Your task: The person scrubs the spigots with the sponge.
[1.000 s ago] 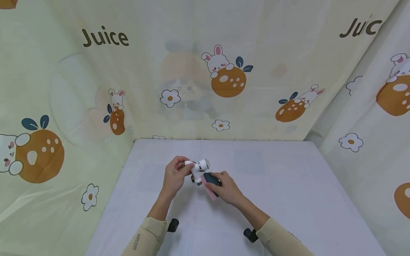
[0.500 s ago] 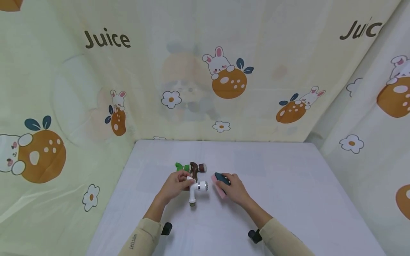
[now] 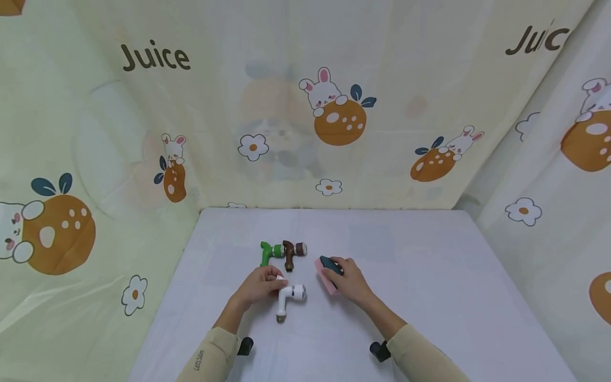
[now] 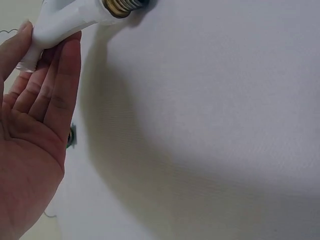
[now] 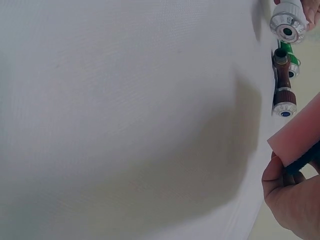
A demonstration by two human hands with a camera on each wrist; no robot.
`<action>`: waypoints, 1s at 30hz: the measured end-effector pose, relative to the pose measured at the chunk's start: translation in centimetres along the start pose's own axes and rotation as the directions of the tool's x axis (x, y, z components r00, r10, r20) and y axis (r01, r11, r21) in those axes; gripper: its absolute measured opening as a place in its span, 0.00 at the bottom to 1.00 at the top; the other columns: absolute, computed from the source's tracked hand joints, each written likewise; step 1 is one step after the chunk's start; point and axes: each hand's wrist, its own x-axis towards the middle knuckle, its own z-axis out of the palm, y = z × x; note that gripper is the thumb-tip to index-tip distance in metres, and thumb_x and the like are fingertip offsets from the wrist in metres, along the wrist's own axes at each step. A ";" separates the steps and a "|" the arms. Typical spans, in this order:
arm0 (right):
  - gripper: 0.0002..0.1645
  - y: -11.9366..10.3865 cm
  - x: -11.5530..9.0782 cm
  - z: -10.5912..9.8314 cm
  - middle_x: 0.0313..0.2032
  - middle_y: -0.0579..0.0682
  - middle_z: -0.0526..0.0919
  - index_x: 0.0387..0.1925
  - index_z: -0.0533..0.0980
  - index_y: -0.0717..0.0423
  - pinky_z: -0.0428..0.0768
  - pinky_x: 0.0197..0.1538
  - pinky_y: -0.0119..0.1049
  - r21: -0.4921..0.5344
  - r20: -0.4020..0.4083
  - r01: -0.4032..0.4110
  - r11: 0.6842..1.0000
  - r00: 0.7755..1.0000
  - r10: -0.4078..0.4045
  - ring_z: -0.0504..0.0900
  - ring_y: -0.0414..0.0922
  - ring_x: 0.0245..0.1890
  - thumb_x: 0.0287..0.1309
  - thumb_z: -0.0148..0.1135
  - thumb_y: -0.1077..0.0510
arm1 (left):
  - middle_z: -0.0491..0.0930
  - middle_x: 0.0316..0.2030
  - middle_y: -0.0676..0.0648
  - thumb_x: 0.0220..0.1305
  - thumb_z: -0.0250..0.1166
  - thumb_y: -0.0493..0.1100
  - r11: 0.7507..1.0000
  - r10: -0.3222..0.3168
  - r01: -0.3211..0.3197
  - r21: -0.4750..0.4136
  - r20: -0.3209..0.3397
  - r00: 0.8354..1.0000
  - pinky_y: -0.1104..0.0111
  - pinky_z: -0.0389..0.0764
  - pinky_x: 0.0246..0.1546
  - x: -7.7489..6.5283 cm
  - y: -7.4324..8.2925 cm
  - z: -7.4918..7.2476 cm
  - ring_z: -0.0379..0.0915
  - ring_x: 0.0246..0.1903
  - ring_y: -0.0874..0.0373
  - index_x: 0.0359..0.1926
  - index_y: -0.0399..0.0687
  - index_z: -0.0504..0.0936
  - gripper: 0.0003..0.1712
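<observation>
The head view looks forward and down from above, wide enough for the curtain (image 3: pixel 267 32) along the top and the tabletop (image 3: pixel 420 276) below; each wrist view faces the tabletop close up, past the left hand (image 4: pixel 35 130) at left edge or the right hand (image 5: pixel 295 200) at lower right; all three share the white tap (image 3: pixel 282 301)

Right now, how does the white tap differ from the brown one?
Handling: the left hand pinches the white tap; no hand holds the brown tap.
Place: the white tap is closer in the head view; the brown tap lies farther back, beside the green tap.
Shared: both branch rightward there and have a metallic tip.
</observation>
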 end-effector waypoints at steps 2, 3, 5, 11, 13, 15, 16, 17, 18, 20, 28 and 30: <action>0.35 -0.1 0.1 0.0 0.55 0.60 0.77 0.69 0.74 0.54 0.79 0.56 0.51 0.006 0.008 -0.002 1.000 1.000 0.002 0.77 0.53 0.51 0.70 0.63 0.39 | 0.83 0.28 0.44 0.67 0.73 0.48 0.999 -0.010 0.011 0.032 -0.010 1.000 0.67 0.79 0.34 0.0 -0.1 0.1 0.78 0.31 0.55 0.45 0.43 0.82 0.15; 0.35 -0.1 0.1 0.0 0.55 0.60 0.77 0.69 0.74 0.54 0.79 0.56 0.51 0.008 0.010 -0.003 1.000 1.000 0.003 0.77 0.53 0.51 0.70 0.63 0.38 | 0.83 0.27 0.44 0.67 0.73 0.48 0.999 -0.011 0.012 0.051 -0.012 1.000 0.68 0.78 0.32 0.0 -0.1 0.1 0.78 0.30 0.55 0.45 0.44 0.82 0.14; 0.36 -0.1 0.1 0.1 0.55 0.60 0.77 0.70 0.73 0.53 0.79 0.56 0.51 0.008 0.011 -0.007 1.000 1.000 0.007 0.76 0.52 0.51 0.70 0.62 0.38 | 0.84 0.26 0.46 0.67 0.72 0.48 0.996 -0.011 0.012 0.088 -0.012 1.000 0.67 0.79 0.29 0.0 0.0 0.1 0.78 0.26 0.56 0.45 0.44 0.81 0.14; 0.36 0.0 0.3 0.3 0.55 0.60 0.77 0.70 0.73 0.52 0.79 0.56 0.51 0.004 0.012 -0.014 1.000 1.000 0.014 0.76 0.52 0.51 0.70 0.62 0.37 | 0.83 0.21 0.46 0.65 0.74 0.51 0.959 -0.022 0.038 0.280 -0.061 0.998 0.67 0.76 0.18 0.2 0.8 0.1 0.76 0.17 0.57 0.44 0.48 0.84 0.14; 0.36 -0.1 0.2 0.3 0.55 0.60 0.77 0.70 0.73 0.52 0.79 0.56 0.51 0.005 0.014 -0.016 1.000 1.000 0.016 0.76 0.52 0.51 0.70 0.62 0.37 | 0.82 0.21 0.45 0.65 0.74 0.52 0.945 -0.027 0.049 0.324 -0.073 0.997 0.68 0.74 0.17 0.3 1.0 0.1 0.74 0.16 0.58 0.44 0.48 0.85 0.15; 0.36 -0.1 0.2 0.4 0.55 0.60 0.77 0.70 0.73 0.52 0.79 0.56 0.52 0.010 0.014 -0.018 1.000 1.000 0.017 0.77 0.52 0.52 0.70 0.62 0.37 | 0.82 0.21 0.44 0.65 0.74 0.52 0.937 -0.031 0.055 0.344 -0.076 0.997 0.68 0.73 0.17 0.4 1.0 0.1 0.73 0.16 0.58 0.45 0.47 0.86 0.15; 0.36 -0.1 0.2 0.4 0.55 0.60 0.77 0.70 0.73 0.52 0.79 0.56 0.51 0.010 0.015 -0.017 1.000 1.000 0.017 0.76 0.52 0.52 0.70 0.62 0.38 | 0.81 0.20 0.45 0.65 0.74 0.51 0.937 -0.035 0.059 0.344 -0.077 0.996 0.69 0.73 0.18 0.4 1.0 0.2 0.73 0.16 0.59 0.46 0.47 0.86 0.15; 0.35 -0.1 0.2 0.4 0.55 0.60 0.77 0.70 0.73 0.52 0.79 0.56 0.51 0.012 0.016 -0.017 1.000 1.000 0.017 0.76 0.52 0.52 0.70 0.62 0.38 | 0.81 0.20 0.46 0.66 0.73 0.51 0.938 -0.037 0.062 0.342 -0.078 0.996 0.69 0.73 0.18 0.4 1.0 0.2 0.72 0.16 0.59 0.46 0.46 0.86 0.15; 0.35 -0.1 0.2 0.4 0.55 0.60 0.77 0.70 0.73 0.52 0.79 0.56 0.51 0.014 0.016 -0.017 1.000 1.000 0.017 0.76 0.52 0.52 0.70 0.62 0.38 | 0.80 0.19 0.47 0.67 0.73 0.50 0.939 -0.039 0.064 0.337 -0.080 0.996 0.69 0.73 0.18 0.5 0.9 0.3 0.72 0.16 0.59 0.46 0.46 0.86 0.15; 0.35 -0.2 0.1 0.4 0.55 0.60 0.77 0.70 0.73 0.52 0.79 0.56 0.51 0.015 0.017 -0.016 1.000 1.000 0.016 0.76 0.52 0.52 0.70 0.62 0.38 | 0.79 0.17 0.49 0.68 0.72 0.49 0.942 -0.045 0.072 0.329 -0.087 0.995 0.69 0.73 0.17 0.5 0.8 0.4 0.71 0.16 0.60 0.46 0.45 0.86 0.14; 0.35 -0.3 -0.1 0.3 0.56 0.61 0.77 0.70 0.74 0.53 0.79 0.54 0.50 0.021 0.010 -0.007 1.000 1.000 0.007 0.76 0.52 0.51 0.70 0.63 0.39 | 0.80 0.23 0.50 0.66 0.73 0.46 0.925 0.021 0.050 0.377 -0.182 0.983 0.68 0.74 0.21 1.6 1.0 1.1 0.73 0.20 0.58 0.49 0.44 0.83 0.15; 0.35 -0.3 -0.1 0.3 0.56 0.61 0.77 0.70 0.74 0.53 0.79 0.54 0.51 0.017 0.008 -0.004 1.000 1.000 0.004 0.77 0.52 0.51 0.70 0.63 0.39 | 0.83 0.31 0.48 0.66 0.72 0.47 0.907 0.079 0.022 0.421 -0.220 0.972 0.65 0.78 0.27 2.1 1.3 1.6 0.77 0.27 0.56 0.54 0.43 0.83 0.20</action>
